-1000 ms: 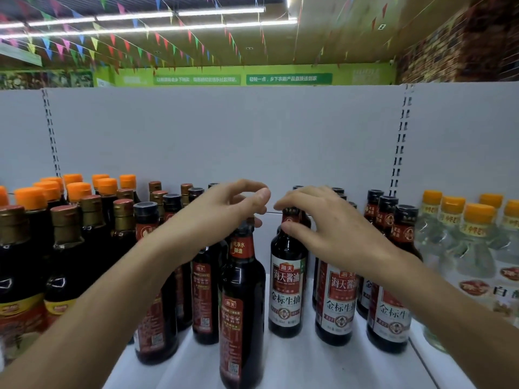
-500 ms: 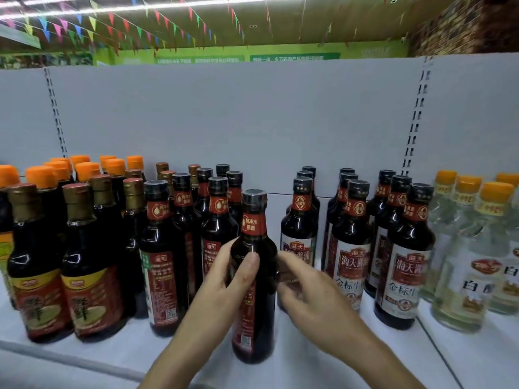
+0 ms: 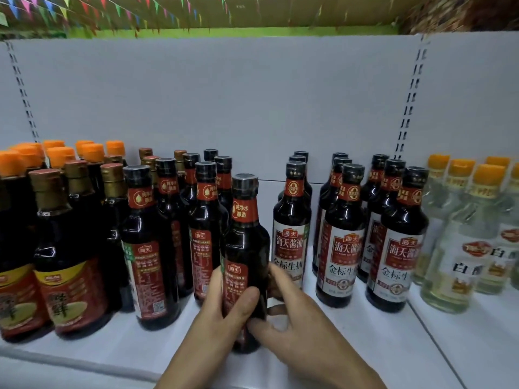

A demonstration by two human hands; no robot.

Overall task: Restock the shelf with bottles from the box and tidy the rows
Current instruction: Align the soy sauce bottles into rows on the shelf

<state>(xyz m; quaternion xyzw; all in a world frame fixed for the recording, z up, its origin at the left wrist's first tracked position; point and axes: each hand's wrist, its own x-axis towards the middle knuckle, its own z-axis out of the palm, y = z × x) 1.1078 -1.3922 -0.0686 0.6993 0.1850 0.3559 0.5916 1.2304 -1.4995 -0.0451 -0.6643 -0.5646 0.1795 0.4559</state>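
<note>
Gripping the lower body of a dark sauce bottle (image 3: 245, 242) from both sides, the left hand (image 3: 223, 306) curls its thumb across the red label and the right hand (image 3: 296, 331) wraps its fingers round the opposite flank. The bottle stands upright near the front edge of the white shelf (image 3: 365, 349), ahead of a row of matching bottles (image 3: 206, 220). White-labelled bottles (image 3: 292, 237) stand just to its right, clear orange-capped bottles (image 3: 455, 254) farther right, and gold-capped bottles (image 3: 70, 248) to the left.
</note>
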